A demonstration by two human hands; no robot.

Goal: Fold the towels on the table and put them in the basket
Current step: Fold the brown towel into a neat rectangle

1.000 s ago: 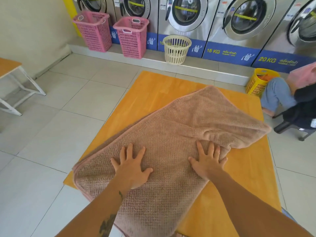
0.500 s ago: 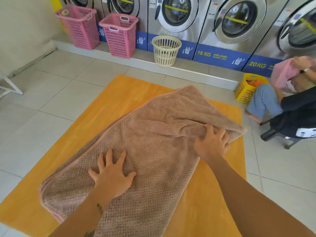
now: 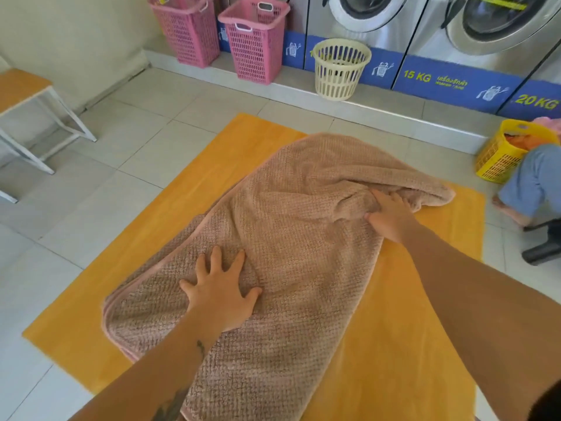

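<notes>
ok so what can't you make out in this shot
Head view:
- Right hand: fingers partly buried in a fold of the towel.
- Its near end: cut off by the bottom edge.
- Cream basket: contents too small, behind slats.
- Seated person: cut off by the right edge.

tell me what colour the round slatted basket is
The round slatted plastic basket is cream; head view.

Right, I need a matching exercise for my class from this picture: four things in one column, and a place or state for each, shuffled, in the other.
1 left hand
2 right hand
3 cream basket
4 yellow basket

A at the far right, orange laundry inside
B pressed flat on the towel
C next to a pink basket
D gripping a bunched towel fold

Pairs: 1-B, 2-D, 3-C, 4-A
</notes>
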